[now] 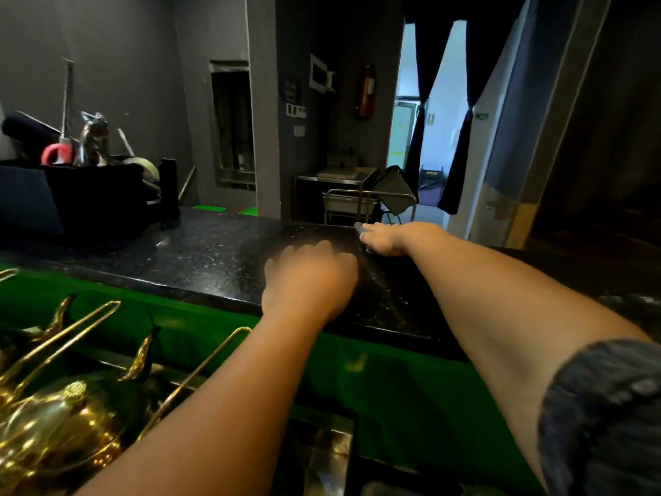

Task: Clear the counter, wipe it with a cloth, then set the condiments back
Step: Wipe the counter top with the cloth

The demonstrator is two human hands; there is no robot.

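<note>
Surface: long black speckled polished-stone tabletop; a faint pale streak of droplets crosses its right part
Left end: large black open box full of clutter stands on it; a tall black upright cylinder stands just beside the box's right side
Middle: left hand, blurred, back upward, rests on the stone near the front edge
Far edge: right hand holds a small grey object; what it is cannot be told
Front: green cloth hangs below the near edge

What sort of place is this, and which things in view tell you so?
Probably a restaurant or banquet hall's buffet service area: gold chafing dishes stand beside a black stone counter skirted in green cloth, with a steel trolley behind.
</note>
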